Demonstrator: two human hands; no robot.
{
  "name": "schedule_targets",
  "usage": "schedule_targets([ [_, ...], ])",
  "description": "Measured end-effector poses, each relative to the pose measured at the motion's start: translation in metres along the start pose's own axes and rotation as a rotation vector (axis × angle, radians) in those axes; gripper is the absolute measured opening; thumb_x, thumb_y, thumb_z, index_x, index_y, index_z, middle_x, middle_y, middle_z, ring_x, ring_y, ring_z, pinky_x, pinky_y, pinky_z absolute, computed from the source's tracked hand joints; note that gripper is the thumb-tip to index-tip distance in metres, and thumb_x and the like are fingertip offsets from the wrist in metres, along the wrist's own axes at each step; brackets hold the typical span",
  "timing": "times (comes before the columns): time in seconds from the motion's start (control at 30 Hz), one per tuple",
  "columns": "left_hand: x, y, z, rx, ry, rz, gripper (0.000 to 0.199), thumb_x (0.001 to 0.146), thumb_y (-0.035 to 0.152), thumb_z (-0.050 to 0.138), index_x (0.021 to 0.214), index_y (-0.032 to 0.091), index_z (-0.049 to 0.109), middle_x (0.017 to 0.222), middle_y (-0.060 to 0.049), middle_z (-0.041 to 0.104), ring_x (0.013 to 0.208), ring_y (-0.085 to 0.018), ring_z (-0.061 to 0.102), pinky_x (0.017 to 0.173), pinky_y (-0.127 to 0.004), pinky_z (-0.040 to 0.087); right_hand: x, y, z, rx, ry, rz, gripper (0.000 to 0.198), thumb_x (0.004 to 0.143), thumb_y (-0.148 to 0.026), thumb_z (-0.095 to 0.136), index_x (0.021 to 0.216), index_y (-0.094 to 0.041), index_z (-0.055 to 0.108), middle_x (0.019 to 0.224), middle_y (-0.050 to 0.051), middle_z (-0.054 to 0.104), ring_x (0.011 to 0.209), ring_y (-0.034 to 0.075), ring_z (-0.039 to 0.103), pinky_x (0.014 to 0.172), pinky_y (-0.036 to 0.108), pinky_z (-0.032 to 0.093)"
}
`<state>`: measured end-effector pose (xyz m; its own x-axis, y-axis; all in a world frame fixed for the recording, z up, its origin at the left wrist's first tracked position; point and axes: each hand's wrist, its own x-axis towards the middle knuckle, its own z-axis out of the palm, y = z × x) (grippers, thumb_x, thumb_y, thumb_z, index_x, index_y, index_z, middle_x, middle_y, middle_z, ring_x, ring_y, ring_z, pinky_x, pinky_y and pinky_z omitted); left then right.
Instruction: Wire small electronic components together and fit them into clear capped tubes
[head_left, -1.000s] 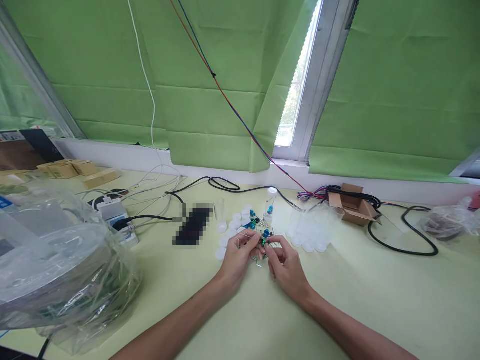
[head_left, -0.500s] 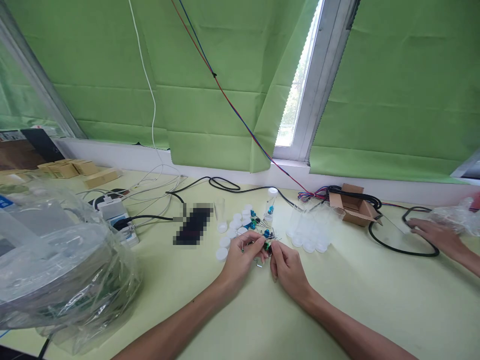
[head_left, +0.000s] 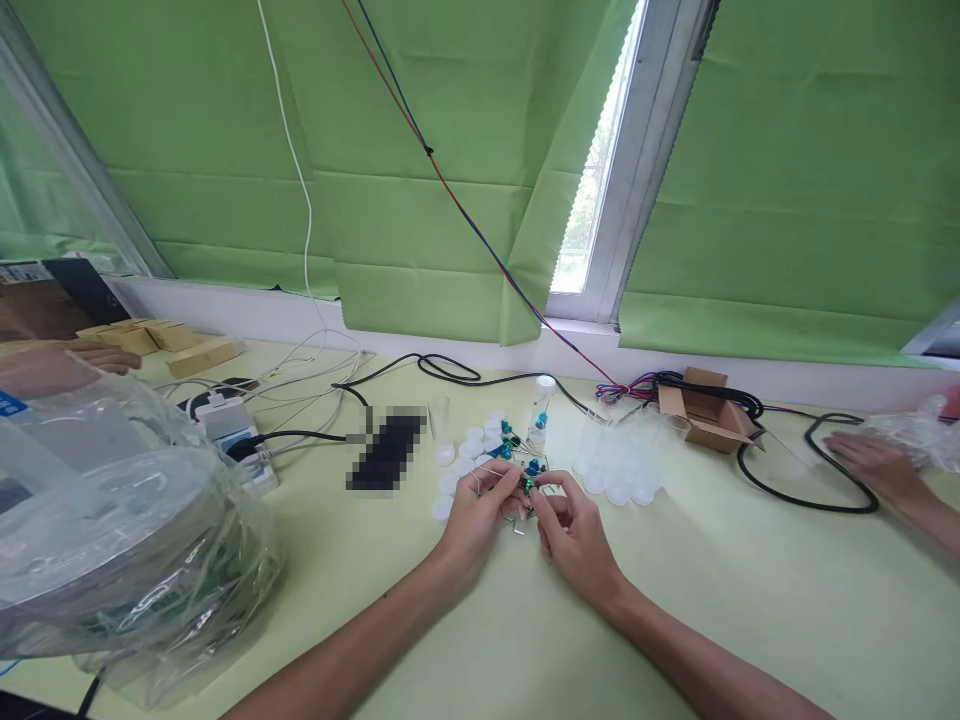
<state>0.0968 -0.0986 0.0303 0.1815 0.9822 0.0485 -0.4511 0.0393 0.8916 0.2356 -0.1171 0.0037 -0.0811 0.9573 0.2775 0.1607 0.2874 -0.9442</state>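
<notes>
Between the fingertips of both hands is a small green-and-black part (head_left: 529, 484), its exact kind too small to make out. My left hand (head_left: 478, 512) pinches it from the left, with a thin pale wire or lead showing above the fingers. From the right, my right hand (head_left: 576, 525) closes thumb and index finger on it. Just behind the fingers lies a heap of small blue parts (head_left: 501, 452) with thin metal leads. A small bent metal piece (head_left: 518, 531) rests on the table below the hands.
White round caps (head_left: 443, 507) lie left of the heap. Several clear tubes (head_left: 619, 470) are grouped right, and a capped tube (head_left: 541, 408) stands behind. A plastic-wrapped bulky object (head_left: 142, 540) fills the left. Other people's hands are at far right (head_left: 889, 470) and far left (head_left: 97, 355).
My right fingers have shifted round the part, the index finger now higher, and more green shows. Another person's hand has come in at far left; the one at right moved slightly.
</notes>
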Motion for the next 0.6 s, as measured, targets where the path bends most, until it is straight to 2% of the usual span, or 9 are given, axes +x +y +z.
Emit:
schedule_targets([
  [0.23,-0.0014,0.0012,0.001,0.077,-0.022,0.016,0.023,0.077,0.037,0.074,0.075,0.016,0.066,0.066,0.0,0.06,0.061,-0.012,0.057,0.062,-0.026,0.047,0.0012,0.0023,0.0,-0.001,-0.012,-0.006,0.033,0.095,-0.051,0.045,0.087,-0.019,0.051,0.045,-0.009,0.041,0.038,0.009,0.036,0.041,0.022,0.026],
  [0.47,-0.001,-0.0038,-0.0027,0.176,-0.071,0.042,0.024,0.079,0.04,0.071,0.079,0.016,0.067,0.065,-0.001,0.062,0.061,-0.014,0.059,0.061,-0.027,0.047,0.0018,0.0016,0.0002,-0.03,0.016,-0.01,0.048,0.097,-0.055,0.036,0.067,-0.021,0.048,0.041,-0.006,0.043,0.037,0.01,0.037,0.044,0.024,0.032],
  [0.6,-0.002,-0.0041,-0.0012,0.157,-0.093,0.037,0.023,0.081,0.038,0.07,0.078,0.016,0.066,0.065,-0.001,0.061,0.061,-0.014,0.058,0.059,-0.026,0.046,0.0021,0.0014,0.0009,-0.047,0.045,0.005,0.054,0.098,-0.057,0.033,0.061,-0.021,0.047,0.039,-0.005,0.043,0.037,0.01,0.038,0.045,0.025,0.034],
])
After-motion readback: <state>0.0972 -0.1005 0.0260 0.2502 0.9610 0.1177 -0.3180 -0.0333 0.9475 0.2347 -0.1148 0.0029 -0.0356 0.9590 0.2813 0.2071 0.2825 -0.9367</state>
